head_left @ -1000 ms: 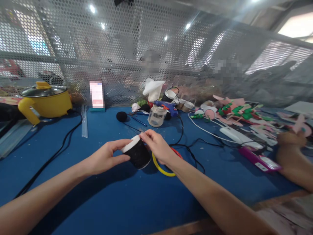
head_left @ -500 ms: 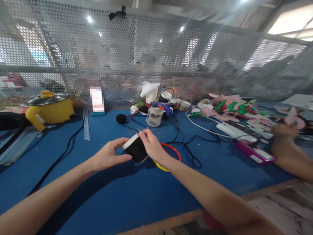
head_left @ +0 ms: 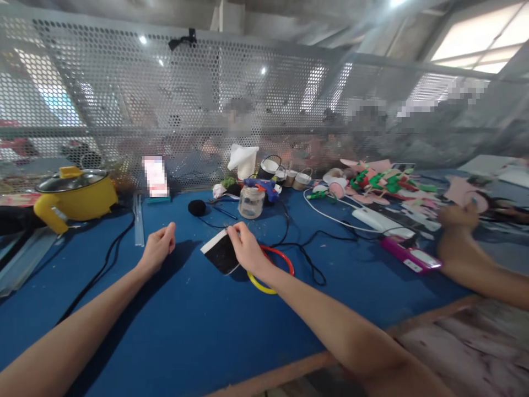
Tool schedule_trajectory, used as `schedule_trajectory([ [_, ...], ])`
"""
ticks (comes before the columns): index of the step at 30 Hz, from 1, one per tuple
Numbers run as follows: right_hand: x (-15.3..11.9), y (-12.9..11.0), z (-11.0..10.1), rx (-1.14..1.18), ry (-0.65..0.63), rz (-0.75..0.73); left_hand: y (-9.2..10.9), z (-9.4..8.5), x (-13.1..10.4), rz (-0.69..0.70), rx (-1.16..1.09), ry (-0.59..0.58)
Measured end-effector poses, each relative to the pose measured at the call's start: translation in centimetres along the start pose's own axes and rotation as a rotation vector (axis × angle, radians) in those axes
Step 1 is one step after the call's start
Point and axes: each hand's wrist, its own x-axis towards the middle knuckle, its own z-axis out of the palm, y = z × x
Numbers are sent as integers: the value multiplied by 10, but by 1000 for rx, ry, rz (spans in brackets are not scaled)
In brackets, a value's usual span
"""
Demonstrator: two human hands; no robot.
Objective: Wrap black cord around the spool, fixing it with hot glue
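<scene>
Beneath both hands, a blue table; beyond them, a perforated screen; high to their right, a bright window.

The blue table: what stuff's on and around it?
cup: 1, black-white, front middle
ring: 1, red-yellow, right of cup
jar: 1, transparent, behind cup
glue gun: 1, blue-orange, by jar
ball: 1, black, left of jar
small buckets: several, black or brown, back
craft pieces: many, pink-green, right
plastic strips: several, transparent, left
phone: 1, pinkish screen, back left
pot: 1, yellow, far left
mesh screen: 1, grey, behind
co-worker's hand: 1, bare, far right
left hand: 1, bare, left of cup
right hand: 1, bare, on cup
</scene>
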Motion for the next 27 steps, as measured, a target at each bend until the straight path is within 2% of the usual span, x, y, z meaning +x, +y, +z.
schedule_trajectory([
  [6, -1, 0, 0, 33, -26, 41, 3, -3, -4, 24, 59, -121],
  [12, -5, -2, 0, 53, -33, 68, -1, -4, -3, 23, 103, -186],
  [19, -10, -2, 6, 12, -37, 32, 0, -3, -6, -24, 129, -176],
  [25, -7, -2, 14, -65, 2, -5, 5, -2, -7, 88, 43, -148],
  [27, -5, -4, 16, -94, 20, -11, 10, 1, -7, 69, -7, -146],
])
